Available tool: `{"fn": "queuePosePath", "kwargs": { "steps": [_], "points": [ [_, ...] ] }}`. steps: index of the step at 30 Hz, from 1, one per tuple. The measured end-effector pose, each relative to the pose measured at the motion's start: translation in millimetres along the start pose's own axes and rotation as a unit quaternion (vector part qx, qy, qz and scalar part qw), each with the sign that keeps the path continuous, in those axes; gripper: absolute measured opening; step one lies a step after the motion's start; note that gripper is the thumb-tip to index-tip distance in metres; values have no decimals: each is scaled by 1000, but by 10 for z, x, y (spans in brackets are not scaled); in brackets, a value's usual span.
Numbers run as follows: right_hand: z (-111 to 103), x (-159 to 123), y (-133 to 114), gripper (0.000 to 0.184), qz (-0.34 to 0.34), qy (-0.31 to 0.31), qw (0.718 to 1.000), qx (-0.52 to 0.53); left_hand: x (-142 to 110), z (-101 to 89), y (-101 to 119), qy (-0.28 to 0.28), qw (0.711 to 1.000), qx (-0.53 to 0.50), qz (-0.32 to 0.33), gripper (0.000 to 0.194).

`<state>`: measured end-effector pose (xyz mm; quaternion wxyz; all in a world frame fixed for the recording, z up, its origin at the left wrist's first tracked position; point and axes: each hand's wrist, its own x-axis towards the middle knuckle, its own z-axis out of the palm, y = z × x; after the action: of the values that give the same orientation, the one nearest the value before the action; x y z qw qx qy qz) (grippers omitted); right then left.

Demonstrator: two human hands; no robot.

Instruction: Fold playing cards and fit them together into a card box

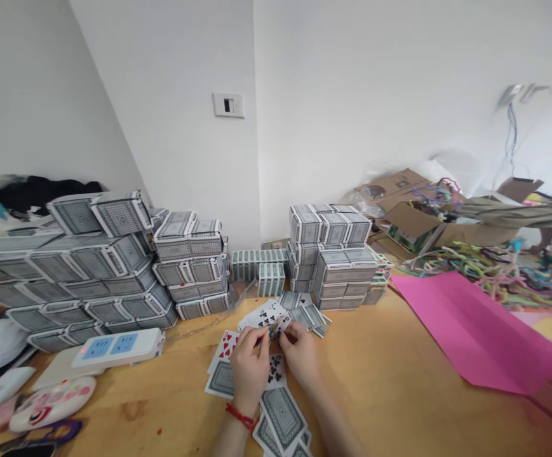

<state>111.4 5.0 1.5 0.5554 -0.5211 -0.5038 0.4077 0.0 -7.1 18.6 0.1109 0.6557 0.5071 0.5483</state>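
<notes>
My left hand (251,362), with a red string at the wrist, pinches one side of a playing card (280,325) just above the table. The other side of that card is between the fingertips of my right hand (299,352). Loose face-up cards (267,312) fan out behind my hands, with grey-backed cards (307,315) beside them. A nine of hearts (228,344) and a face-down card (221,379) lie left of my left hand. More grey-backed cards (282,416) are spread under and between my forearms, partly hidden.
Folded-card blocks are stacked at left (114,273), centre left (190,266) and centre right (337,260); green blocks (270,279) stand between. A power strip (118,347) and white mouse-shaped item (53,403) lie left. Pink paper (480,330), cardboard boxes (411,222) and tangled cords (476,270) occupy the right.
</notes>
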Motion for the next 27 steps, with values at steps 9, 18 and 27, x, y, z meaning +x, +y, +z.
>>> {"fn": "queuePosePath", "kwargs": {
  "steps": [9, 18, 27],
  "points": [
    [-171, 43, -92, 24, 73, -108, 985, 115, 80, -47, -231, 29, 980, -101, -169, 18],
    [-155, 7, -113, 25, 98, -129, 977, 138, 130, -88, -199, -40, 962, -155, -222, 18],
    [-91, 40, 26, 31, 80, -83, 988, 98, 126, -51, -149, -38, 964, -159, -212, 18]
  ]
}}
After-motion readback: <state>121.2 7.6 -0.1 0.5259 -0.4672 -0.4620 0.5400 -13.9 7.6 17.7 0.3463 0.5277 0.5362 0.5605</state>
